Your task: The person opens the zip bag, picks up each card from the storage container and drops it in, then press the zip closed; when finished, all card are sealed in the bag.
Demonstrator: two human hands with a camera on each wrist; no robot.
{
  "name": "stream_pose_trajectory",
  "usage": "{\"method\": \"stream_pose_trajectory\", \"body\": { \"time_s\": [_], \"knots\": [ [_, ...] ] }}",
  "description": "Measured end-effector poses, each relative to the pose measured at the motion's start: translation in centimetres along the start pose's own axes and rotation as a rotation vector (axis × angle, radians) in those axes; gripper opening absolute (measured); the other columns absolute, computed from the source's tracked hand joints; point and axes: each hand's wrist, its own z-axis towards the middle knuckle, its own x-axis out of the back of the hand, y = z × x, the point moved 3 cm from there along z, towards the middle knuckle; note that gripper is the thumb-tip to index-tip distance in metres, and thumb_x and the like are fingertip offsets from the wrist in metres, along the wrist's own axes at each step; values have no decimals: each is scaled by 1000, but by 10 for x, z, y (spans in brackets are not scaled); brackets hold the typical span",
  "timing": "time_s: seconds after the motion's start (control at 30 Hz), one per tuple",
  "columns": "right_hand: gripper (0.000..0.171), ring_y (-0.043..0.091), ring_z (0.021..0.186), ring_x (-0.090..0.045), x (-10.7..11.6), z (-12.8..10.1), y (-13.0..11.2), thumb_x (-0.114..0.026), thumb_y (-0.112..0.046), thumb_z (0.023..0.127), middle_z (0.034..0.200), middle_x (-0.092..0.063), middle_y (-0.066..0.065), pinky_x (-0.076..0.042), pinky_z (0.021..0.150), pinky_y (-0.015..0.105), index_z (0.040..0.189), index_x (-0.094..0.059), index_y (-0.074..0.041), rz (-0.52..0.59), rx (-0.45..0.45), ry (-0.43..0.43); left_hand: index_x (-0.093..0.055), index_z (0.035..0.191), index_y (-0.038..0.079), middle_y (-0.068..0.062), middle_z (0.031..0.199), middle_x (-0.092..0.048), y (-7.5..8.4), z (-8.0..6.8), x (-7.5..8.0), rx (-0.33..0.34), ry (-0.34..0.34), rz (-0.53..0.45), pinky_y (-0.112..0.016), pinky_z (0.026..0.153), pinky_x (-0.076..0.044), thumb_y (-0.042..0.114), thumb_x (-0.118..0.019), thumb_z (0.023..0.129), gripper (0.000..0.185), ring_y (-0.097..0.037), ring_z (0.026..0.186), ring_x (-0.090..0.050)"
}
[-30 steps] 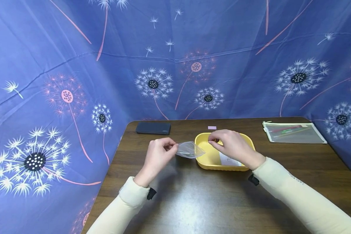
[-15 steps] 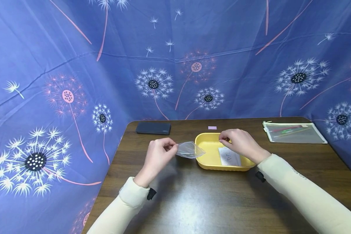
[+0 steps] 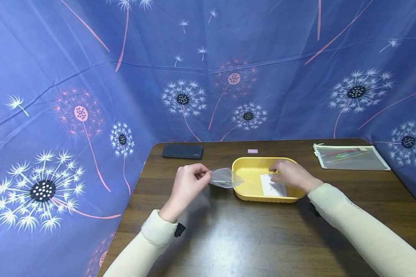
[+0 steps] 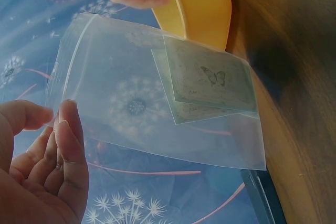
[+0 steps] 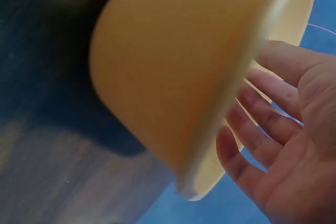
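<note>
My left hand [image 3: 188,186] pinches a clear zip bag [image 3: 225,177] by its zip end, between thumb and fingers. Inside the bag, the left wrist view shows overlapping pale rectangular pieces [image 4: 212,80], the front one printed with a butterfly. A yellow plastic tray [image 3: 263,199] stands just right of the bag. On its floor lies a white card [image 3: 271,185] with a dark drawing. Over the tray's right part hovers my right hand [image 3: 292,175], slightly blurred. Its fingers are loosely bent and hold nothing in the right wrist view; whether they touch the tray or card I cannot tell.
A dark flat case [image 3: 182,152] lies at the table's back left. Behind the tray is a small pink block [image 3: 252,151]. At the back right rests a mesh zip pouch [image 3: 353,161] holding pens. A blue patterned cloth [image 3: 208,100] hangs behind the table.
My right hand has moved right and then dipped into the tray, its fingers spreading from a tight curl. More of the white card now shows. The left hand and bag stay put.
</note>
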Motion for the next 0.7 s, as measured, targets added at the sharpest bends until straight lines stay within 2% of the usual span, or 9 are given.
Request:
{"method": "stream_pose_trajectory", "body": {
  "time_s": [0.33,0.7],
  "knots": [
    [63,45,111,-62,-17,-1,8,-90,-33,80,120,-65,28,-51,96,56,120,-68,10,5,8,-57,-78,81,17,17,62,-63,4,0,0,-6,-10,0,-27,53,-49,12,-73,89,11,-1,54,-59],
    [65,33,99,-61,-26,-1,13,-90,-33,81,111,-61,21,-51,90,51,123,-66,11,-7,-33,-100,-78,81,15,17,62,-63,3,0,-1,-22,1,12,-25,52,-48,12,-73,88,9,-1,55,-57]
  ]
}}
